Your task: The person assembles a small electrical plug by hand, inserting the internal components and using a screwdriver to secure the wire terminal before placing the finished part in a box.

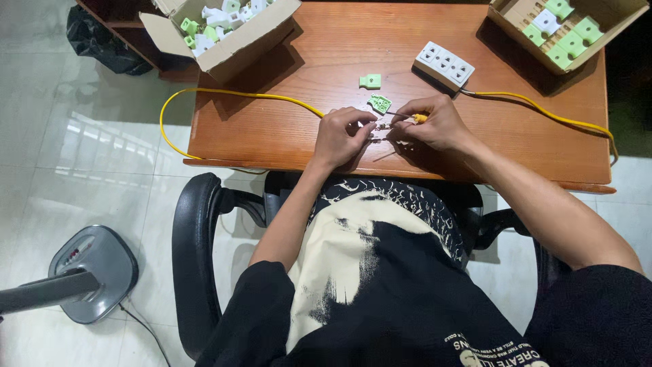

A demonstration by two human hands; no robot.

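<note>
My left hand (341, 136) rests on the wooden table (285, 129) with its fingers pinched on a small plug part at the end of the yellow cable (231, 93). My right hand (438, 126) grips a screwdriver with a yellow handle (420, 118), its thin shaft pointing left at the part between my hands. A green plug half (380, 103) lies just beyond my fingers. Another green piece (370, 81) sits a little farther back.
A white power strip (445, 64) with its own yellow cord (543, 109) lies at the back right. Cardboard boxes of green and white plug parts stand at the back left (224, 34) and back right (564, 30). A fan base (92, 272) stands on the tiled floor, left.
</note>
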